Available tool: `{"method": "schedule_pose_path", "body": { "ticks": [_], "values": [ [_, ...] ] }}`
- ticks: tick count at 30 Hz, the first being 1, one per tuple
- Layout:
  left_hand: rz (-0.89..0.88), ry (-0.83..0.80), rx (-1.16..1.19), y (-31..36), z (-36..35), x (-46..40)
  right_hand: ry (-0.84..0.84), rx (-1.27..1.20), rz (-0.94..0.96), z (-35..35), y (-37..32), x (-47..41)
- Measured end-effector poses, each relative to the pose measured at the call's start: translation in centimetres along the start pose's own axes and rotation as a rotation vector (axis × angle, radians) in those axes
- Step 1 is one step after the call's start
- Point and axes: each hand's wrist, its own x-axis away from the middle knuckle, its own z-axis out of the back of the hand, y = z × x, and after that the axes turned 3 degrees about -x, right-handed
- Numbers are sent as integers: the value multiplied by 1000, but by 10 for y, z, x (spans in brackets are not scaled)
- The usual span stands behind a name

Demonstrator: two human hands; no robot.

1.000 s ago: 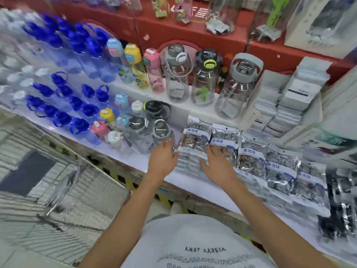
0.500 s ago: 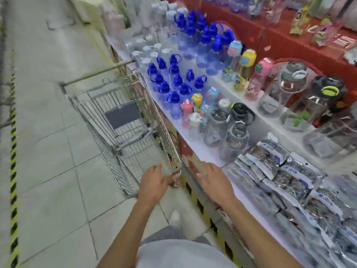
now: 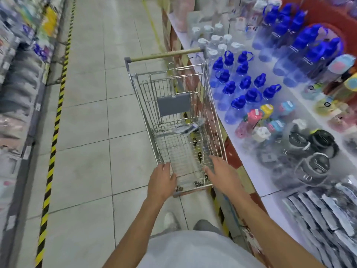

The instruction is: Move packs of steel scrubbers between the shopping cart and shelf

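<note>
Hands have left the shelf (image 3: 257, 171) completely now. A second ago both were on the stack of scrubber packs over on the right; now the whole view has swung round to the shopping cart (image 3: 216, 120), which sits parked tight against the shelf edge. Left hand (image 3: 161, 182) hovers at the near end of the basket, fingers loosely bent, holding nothing as far as I can see. Right hand (image 3: 222, 173) is above the near right corner, fingers spread and pointing forward, also empty.

One pack (image 3: 188, 129) is already lying in the cart, up by the far end below the grey flap (image 3: 173, 104). It's blurry, but the blue and white label looks like the scrubber packaging. The rest of the scrubber packs (image 3: 318, 215) are lined up on the shelf at lower right, next to the dark-lidded jugs (image 3: 309, 151).

My read: either the pack has just been dropped in, or the person is reaching in to fetch it out. Can't tell which way the transfer is going from this alone.
</note>
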Motion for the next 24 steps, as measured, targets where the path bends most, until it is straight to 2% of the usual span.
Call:
{"method": "schedule_pose_path", "body": {
  "ticks": [13,20,24],
  "values": [
    [91,-201,51,-30,-1,-129,-251,-167,-279,-57,5,-101],
    [299,-343,197,-23,-21,-231,-281,-503,-521,-63,24,-223],
    [491,-363,433,-23,-39,-292,-268,-653,-679,-77,45,-296]
  ]
}}
